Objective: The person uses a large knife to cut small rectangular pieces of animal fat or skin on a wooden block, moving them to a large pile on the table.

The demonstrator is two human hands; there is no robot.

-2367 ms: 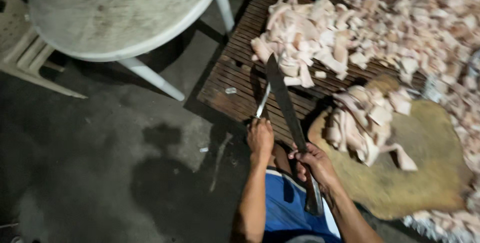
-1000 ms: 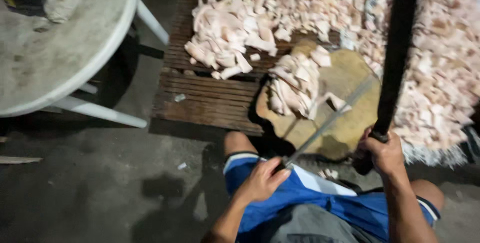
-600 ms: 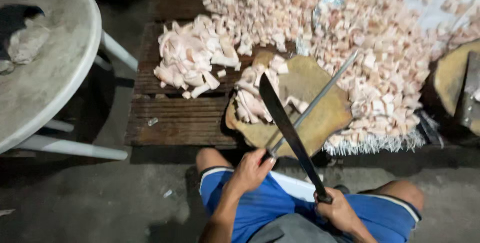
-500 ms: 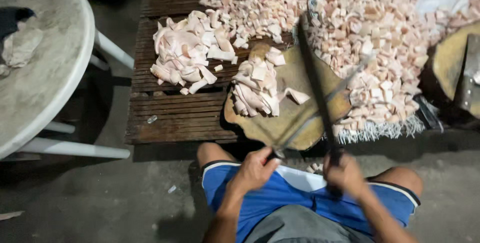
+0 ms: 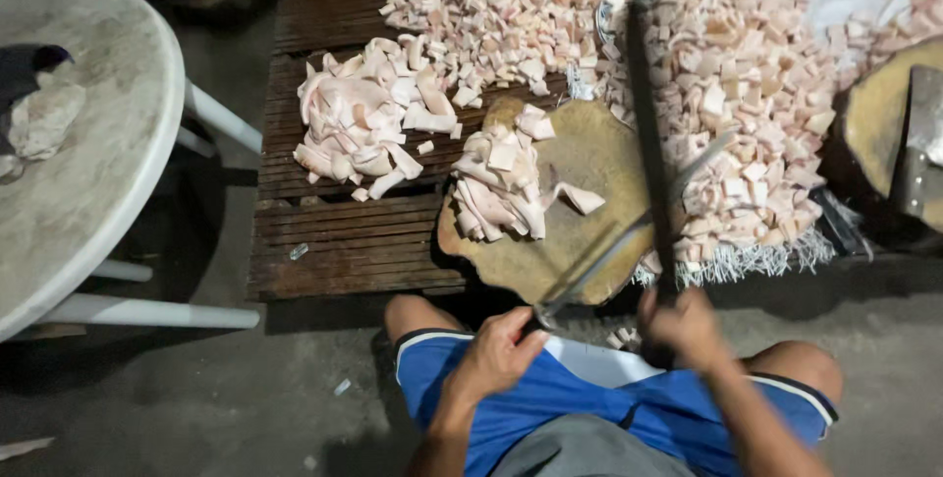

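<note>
In the head view, the long dark blade (image 5: 648, 153) is now held almost upright over the heap of cubes, whereas half a second ago it leaned left across the wooden chopping block (image 5: 560, 231); the thin steel rod (image 5: 634, 231) is kept slanted much as before, and the camera has shifted only slightly.

The blade is seen as a narrow, dark, blurred strip. The rod is slim, grey and shiny, running from lower left to upper right and crossing the blade just above the block's right edge.

The rod's lower end is gripped by the closed left hand (image 5: 496, 354), just below the block's near rim. The blade's handle is clenched in the right hand (image 5: 683, 325), which is blurred, just right of the left hand and above the blue shorts (image 5: 550, 403).

Pale strips (image 5: 501, 182) lie on the block; more pale strips (image 5: 363, 118) rest on the slatted platform (image 5: 344, 241), and diced pieces (image 5: 747, 94) are heaped to the right. A white round table (image 5: 88, 153) stands at the left.
</note>
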